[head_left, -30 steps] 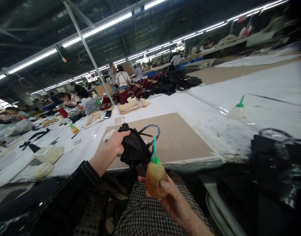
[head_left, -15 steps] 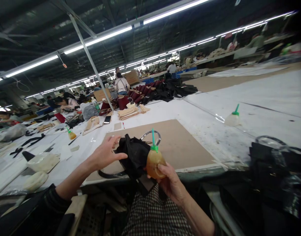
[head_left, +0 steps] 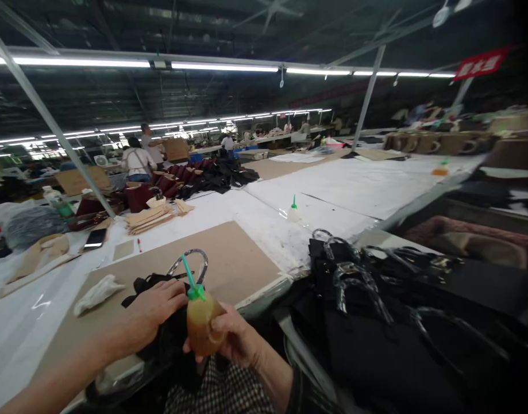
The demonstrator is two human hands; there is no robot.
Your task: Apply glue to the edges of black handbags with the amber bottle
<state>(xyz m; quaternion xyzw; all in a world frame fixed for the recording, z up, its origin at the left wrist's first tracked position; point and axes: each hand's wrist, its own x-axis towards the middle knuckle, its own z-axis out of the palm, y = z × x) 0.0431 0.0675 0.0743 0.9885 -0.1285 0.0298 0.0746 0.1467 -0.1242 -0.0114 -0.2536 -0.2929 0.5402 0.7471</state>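
Gluing step — right hand grips the glue bottle, left hand presses flat, fingers open, on the black bag; next, aim the nozzle.

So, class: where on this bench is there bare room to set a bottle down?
Free: the brown board between the black bag and its right edge; the white sheet beyond the small bottle. Crowded: the heap of black bags at right.

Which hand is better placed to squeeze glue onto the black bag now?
Right, most likely. The right hand already grips the amber glue bottle, its green nozzle up, right beside the black bag. The left hand lies flat on the bag, pinning it to the brown board.
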